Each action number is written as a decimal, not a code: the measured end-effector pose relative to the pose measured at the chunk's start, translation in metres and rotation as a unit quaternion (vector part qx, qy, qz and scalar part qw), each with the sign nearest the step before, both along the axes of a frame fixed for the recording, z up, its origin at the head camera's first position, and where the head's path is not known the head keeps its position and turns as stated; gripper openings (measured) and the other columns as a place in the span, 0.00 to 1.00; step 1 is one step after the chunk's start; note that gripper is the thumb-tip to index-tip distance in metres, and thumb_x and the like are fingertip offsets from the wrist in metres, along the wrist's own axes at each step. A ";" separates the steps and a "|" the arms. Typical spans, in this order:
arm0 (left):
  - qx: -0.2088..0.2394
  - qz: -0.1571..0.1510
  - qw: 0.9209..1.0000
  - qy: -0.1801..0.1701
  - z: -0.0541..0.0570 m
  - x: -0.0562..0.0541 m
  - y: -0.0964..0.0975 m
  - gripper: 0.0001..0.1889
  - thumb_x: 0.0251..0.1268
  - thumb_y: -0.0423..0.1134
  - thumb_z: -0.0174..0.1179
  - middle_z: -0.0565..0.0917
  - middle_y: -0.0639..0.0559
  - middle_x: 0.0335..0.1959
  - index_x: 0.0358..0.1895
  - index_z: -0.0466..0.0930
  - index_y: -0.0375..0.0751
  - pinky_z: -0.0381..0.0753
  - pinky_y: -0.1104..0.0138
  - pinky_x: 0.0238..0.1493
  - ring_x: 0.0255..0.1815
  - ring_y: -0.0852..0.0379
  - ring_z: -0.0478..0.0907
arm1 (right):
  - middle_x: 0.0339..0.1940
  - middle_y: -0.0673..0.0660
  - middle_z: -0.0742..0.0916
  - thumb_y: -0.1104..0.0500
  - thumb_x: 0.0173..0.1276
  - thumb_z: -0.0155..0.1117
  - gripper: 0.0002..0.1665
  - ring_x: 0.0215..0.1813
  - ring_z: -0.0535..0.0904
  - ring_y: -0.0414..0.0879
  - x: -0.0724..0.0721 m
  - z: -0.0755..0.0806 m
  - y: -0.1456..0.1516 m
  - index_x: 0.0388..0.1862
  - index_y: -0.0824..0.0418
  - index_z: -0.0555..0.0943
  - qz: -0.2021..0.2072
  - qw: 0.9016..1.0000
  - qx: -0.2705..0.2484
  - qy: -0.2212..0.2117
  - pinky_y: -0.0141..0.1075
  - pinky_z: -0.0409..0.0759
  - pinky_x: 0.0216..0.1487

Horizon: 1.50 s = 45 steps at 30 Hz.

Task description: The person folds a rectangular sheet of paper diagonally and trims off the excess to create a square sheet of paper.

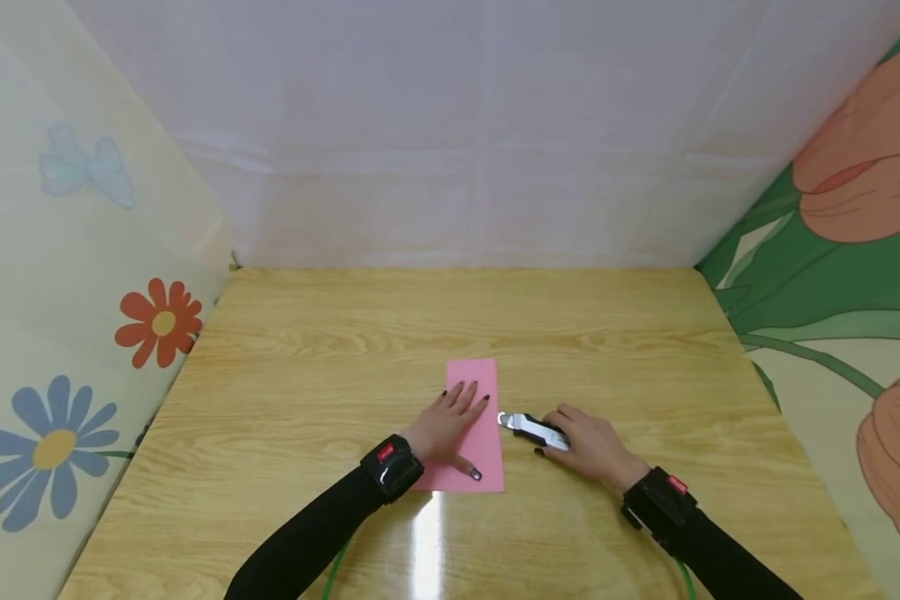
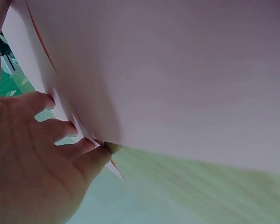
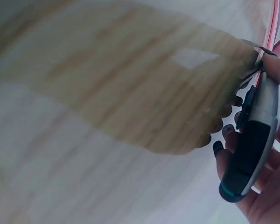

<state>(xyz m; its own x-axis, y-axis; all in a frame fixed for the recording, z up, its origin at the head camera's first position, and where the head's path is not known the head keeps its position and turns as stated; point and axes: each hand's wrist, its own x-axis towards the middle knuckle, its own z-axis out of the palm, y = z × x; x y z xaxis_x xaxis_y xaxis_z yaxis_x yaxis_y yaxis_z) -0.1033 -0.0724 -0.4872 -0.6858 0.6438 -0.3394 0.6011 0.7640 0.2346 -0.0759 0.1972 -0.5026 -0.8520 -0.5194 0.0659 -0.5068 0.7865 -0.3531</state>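
Note:
A pink sheet of paper (image 1: 486,446), seemingly folded, lies on the table in the head view. My left hand (image 1: 447,427) rests on it, fingers spread and pressing it down. In the left wrist view the paper (image 2: 191,79) looks pale and large, its layers meeting near the fingertips. My right hand (image 1: 591,446) grips a white-and-black utility knife (image 1: 537,431), whose front end points left at the paper's right edge. Seen from the right wrist, the knife's handle (image 3: 256,140) lies along the fingers; its tip is partly hidden by the thumb.
The wood-grain table (image 1: 330,333) extends around the paper on all sides. A white cloth backdrop (image 1: 450,167) hangs behind it. Flower-printed panels stand at left and right. Green cables (image 1: 335,573) run beside both forearms.

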 end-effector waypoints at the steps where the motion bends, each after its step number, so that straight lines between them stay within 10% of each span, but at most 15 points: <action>1: 0.002 0.001 1.000 0.001 0.000 0.000 0.000 0.61 0.38 0.67 0.68 0.44 0.37 0.75 0.74 0.48 0.41 0.48 0.52 0.72 0.74 0.39 0.41 | 0.31 0.45 0.75 0.49 0.53 0.72 0.20 0.28 0.68 0.35 0.000 0.000 0.000 0.42 0.56 0.80 -0.003 1.000 0.001 -0.001 0.28 0.67 0.24; 45: 0.012 0.002 1.000 0.008 0.003 0.000 -0.002 0.61 0.36 0.67 0.68 0.45 0.37 0.75 0.74 0.50 0.41 0.49 0.54 0.72 0.74 0.39 0.42 | 0.32 0.48 0.75 0.48 0.55 0.70 0.22 0.30 0.68 0.38 -0.017 0.001 -0.001 0.44 0.59 0.80 -0.023 0.999 0.026 -0.027 0.31 0.70 0.27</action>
